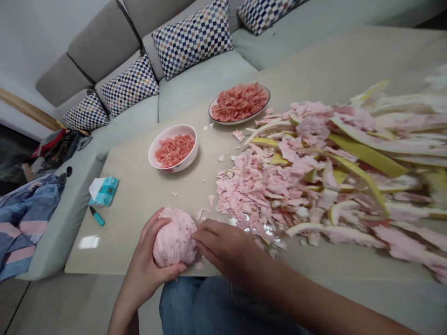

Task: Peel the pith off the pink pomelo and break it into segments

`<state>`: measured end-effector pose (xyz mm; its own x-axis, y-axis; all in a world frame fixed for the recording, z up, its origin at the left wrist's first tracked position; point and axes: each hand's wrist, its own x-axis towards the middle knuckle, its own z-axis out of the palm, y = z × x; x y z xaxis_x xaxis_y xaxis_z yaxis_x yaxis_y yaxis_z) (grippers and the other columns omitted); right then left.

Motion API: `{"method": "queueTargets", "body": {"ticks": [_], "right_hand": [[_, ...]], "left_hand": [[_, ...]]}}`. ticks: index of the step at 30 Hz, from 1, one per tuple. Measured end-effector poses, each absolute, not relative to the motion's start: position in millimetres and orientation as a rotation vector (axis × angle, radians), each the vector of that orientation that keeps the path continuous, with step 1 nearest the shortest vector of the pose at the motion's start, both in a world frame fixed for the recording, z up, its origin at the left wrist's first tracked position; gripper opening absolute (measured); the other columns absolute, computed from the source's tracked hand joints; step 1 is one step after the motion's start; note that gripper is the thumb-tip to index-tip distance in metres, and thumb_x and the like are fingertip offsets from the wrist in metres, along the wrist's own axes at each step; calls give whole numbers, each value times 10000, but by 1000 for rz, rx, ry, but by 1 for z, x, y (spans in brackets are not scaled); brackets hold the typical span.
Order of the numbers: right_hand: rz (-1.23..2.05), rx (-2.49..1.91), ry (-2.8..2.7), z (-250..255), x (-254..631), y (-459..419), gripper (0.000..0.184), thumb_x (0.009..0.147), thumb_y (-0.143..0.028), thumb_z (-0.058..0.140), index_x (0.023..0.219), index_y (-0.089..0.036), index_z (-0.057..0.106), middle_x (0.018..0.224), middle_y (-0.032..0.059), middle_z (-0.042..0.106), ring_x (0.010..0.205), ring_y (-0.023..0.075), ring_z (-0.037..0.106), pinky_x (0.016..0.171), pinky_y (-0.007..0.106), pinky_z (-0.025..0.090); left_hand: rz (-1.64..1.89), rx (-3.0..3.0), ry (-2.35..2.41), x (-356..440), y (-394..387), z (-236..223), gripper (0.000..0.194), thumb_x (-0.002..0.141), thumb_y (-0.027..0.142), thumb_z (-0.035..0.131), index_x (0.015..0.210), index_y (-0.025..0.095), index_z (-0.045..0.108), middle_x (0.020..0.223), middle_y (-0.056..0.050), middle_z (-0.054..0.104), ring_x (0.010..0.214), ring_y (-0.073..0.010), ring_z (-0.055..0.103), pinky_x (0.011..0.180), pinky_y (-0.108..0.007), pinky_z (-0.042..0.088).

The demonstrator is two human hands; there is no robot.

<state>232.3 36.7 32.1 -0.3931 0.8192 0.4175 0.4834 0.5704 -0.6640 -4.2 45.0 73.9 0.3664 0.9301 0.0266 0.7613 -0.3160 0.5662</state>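
A peeled pomelo (174,237), round and covered in pale pink pith, rests at the near edge of the beige table (139,186). My left hand (146,260) wraps around its left and lower side. My right hand (218,244) has its fingers pressed against the right side of the pomelo, pinching at the pith. A large heap of pink pith scraps and yellow peel strips (314,181) spreads over the table to the right of my hands.
A white bowl (173,148) and a plate (239,103) hold red-pink fruit flesh farther back. A teal tissue pack (104,190) and a teal lighter (97,216) lie at the left. A grey sofa (195,83) with checked cushions stands behind. Clothes (24,218) lie far left.
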Motion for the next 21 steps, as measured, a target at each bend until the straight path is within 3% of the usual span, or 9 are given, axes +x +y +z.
{"method": "queueTargets", "body": {"ticks": [5, 8, 11, 14, 17, 19, 21], "right_hand": [[459, -1071, -2056, 29, 228, 50, 95, 835, -87, 620, 804, -143, 691, 775, 51, 674, 683, 170, 627, 613, 269, 461], [581, -1075, -1811, 29, 237, 61, 120, 816, -71, 630, 794, -155, 712, 752, 27, 689, 693, 143, 641, 645, 239, 481], [565, -1072, -1696, 30, 251, 68, 194, 854, -55, 582, 879, -166, 740, 852, 37, 738, 789, 144, 680, 726, 239, 517], [389, -1167, -1763, 31, 264, 70, 276, 887, -36, 519, 985, -151, 749, 954, 77, 757, 887, 190, 696, 811, 301, 540], [179, -1361, -1862, 31, 272, 70, 227, 928, -112, 530, 998, -111, 746, 896, 129, 750, 855, 259, 690, 777, 389, 554], [91, -1416, -1896, 30, 275, 69, 218, 935, -131, 535, 964, -92, 747, 910, 162, 741, 879, 292, 680, 785, 431, 555], [41, -1401, -1887, 28, 275, 66, 220, 924, -110, 529, 925, -86, 748, 1050, 204, 723, 1001, 324, 658, 864, 473, 541]], "left_hand": [[509, 2097, 1435, -6, 48, 73, 840, 672, 725, 714, 1389, 393, 427, 1574, -102, 333, 1477, -374, 307, 1157, -597, 306], [523, 2068, 1447, -6, 49, 72, 824, 679, 727, 707, 1385, 401, 433, 1574, -92, 338, 1477, -365, 308, 1165, -594, 292], [538, 2056, 1441, -6, 49, 72, 839, 672, 738, 702, 1389, 389, 438, 1576, -99, 333, 1475, -369, 306, 1173, -601, 269], [559, 2048, 1417, -8, 49, 70, 795, 738, 775, 594, 1406, 372, 442, 1582, -104, 323, 1481, -366, 288, 1188, -605, 232], [595, 2018, 1404, -11, 47, 66, 761, 816, 789, 450, 1457, 381, 395, 1607, -90, 288, 1500, -346, 249, 1207, -608, 175], [629, 1966, 1411, -14, 43, 63, 832, 796, 804, 461, 1502, 387, 319, 1625, -89, 252, 1513, -346, 214, 1211, -612, 153], [643, 1897, 1430, -16, 37, 60, 967, 734, 791, 584, 1536, 382, 230, 1643, -99, 203, 1525, -359, 171, 1209, -620, 155]]}}
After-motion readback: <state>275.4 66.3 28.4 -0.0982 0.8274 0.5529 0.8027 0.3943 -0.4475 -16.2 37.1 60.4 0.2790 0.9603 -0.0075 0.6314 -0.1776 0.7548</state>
